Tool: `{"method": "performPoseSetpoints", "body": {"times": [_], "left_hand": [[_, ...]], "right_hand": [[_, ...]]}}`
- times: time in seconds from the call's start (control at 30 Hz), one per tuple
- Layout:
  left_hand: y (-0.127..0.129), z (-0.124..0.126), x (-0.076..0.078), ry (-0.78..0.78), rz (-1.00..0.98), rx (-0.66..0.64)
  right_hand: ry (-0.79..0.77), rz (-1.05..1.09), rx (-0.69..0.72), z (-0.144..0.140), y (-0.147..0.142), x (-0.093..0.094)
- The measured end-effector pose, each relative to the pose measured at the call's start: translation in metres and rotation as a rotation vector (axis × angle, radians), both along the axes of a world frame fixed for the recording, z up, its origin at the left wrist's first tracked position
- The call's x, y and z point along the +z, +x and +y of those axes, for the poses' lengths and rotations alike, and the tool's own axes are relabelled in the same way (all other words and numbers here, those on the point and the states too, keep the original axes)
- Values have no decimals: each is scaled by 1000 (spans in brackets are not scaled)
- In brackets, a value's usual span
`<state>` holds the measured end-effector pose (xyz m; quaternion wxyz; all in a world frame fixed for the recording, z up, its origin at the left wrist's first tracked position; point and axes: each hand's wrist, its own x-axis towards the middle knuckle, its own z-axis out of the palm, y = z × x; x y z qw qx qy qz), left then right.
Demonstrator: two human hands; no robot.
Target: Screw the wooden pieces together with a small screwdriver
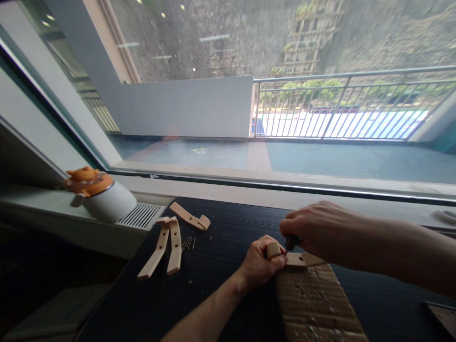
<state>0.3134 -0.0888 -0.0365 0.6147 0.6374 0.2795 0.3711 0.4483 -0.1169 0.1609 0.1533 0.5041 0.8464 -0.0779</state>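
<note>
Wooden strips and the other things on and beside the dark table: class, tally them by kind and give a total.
Loose wooden strips on the table: 3
Wooden strip held in the left hand, with the right hand above it: 1
Cardboard sheet with wood chips: 1
White pot with orange lid on the ledge: 1
Total: 6

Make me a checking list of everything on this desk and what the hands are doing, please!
Surface: black table, wood chips scattered on it.
Job's things: wooden piece resting on a cardboard sheet; a dark tool, mostly hidden.
Clutter: three wooden strips; small nails beside them.
Hands: left hand grips the wooden piece; right hand holds the dark tool against it.
Cables: nothing seen.
Surroundings: white pot with orange lid on the sill; window, balcony railing outside.
</note>
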Motion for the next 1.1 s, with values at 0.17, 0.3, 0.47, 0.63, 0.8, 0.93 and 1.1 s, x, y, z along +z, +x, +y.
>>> {"method": "performPoseSetpoints", "body": {"times": [0.17,0.3,0.47,0.63,0.8,0.93,1.1], "left_hand": [[0,1,1,2,9,-2],[-1,1,3,3,13,-5],[-1,0,6,-1,10,-14],[0,0,4,2,4,-6],[0,0,3,14,7,0],[0,1,2,24,14,-5],[-3,2,3,24,31,-44]], "right_hand": [[6,-14,-58,1,3,-2],[46,-18,-91,-2,-1,4],[68,-67,-112,-2,-6,5],[90,-44,-40,2,-1,1],[27,-72,-6,5,2,-3],[36,-81,-4,8,4,-9],[52,-61,-5,9,6,-17]]}}
